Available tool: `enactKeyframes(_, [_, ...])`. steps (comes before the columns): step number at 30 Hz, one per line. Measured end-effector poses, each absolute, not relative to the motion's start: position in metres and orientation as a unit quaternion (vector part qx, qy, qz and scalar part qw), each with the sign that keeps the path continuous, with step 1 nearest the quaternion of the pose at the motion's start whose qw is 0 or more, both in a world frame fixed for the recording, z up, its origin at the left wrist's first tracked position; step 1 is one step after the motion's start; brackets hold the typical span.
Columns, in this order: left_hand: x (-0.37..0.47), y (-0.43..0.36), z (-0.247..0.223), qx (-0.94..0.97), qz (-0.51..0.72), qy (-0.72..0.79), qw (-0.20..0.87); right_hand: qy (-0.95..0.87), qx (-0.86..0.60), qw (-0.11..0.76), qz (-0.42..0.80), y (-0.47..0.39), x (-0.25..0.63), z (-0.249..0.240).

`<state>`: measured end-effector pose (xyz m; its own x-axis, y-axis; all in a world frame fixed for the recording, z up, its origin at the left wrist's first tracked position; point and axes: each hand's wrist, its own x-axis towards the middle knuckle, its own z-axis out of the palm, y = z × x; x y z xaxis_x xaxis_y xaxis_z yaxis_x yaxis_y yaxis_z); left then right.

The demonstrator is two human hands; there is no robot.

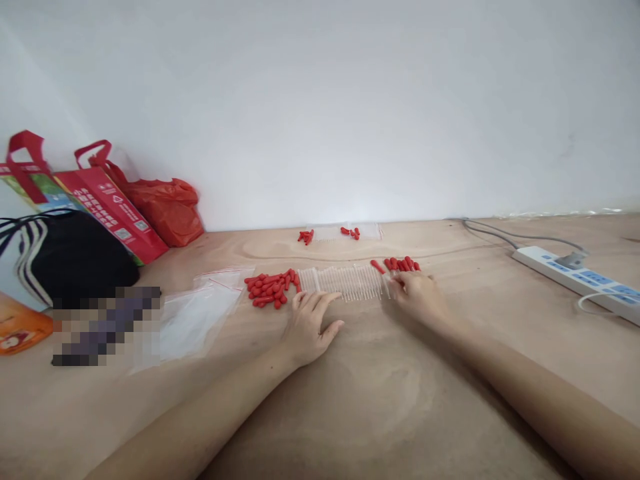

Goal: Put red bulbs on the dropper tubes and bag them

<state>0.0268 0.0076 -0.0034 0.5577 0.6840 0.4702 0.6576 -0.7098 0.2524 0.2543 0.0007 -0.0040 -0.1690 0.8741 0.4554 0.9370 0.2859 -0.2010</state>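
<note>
Across the middle of the frame, a row of thin clear sticks lies side by side on the wooden table. The heap of red pieces is just beside its left end, and a smaller red cluster is near its right end, towards the top. The left hand is at the row's lower edge, left of centre, with fingers slightly bent and thumb held apart; nothing shows in its grip. The right hand, right of centre, has its thumb and fingers drawn close together at the row's right end; whether they pinch a stick, I cannot tell.

Above the row, more red bits lie at a clear packet near the wall. Flat clear bags are at centre left, a red plastic bag and a black bag farther left, and a white power strip at the right
</note>
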Motion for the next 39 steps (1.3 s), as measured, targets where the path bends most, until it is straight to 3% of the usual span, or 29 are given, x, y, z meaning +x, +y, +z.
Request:
enactKeyframes(7, [0.027,0.008,-0.004,0.886,0.261,0.381,0.039,-0.59,-0.784,0.192,-0.013,0.036,0.285,-0.002])
enactKeyframes(22, [0.026,0.008,-0.007,0.887,0.251,0.385,0.051,-0.612,-0.768,0.172,-0.082,0.045,0.288,-0.011])
enactKeyframes(31, [0.027,0.008,-0.004,0.885,0.249,0.389,0.056,-0.632,-0.753,0.17,-0.066,0.045,0.275,-0.007])
enactKeyframes(39, [0.026,0.007,-0.009,0.882,0.255,0.395,0.038,-0.646,-0.754,0.113,-0.041,0.048,0.268,-0.005])
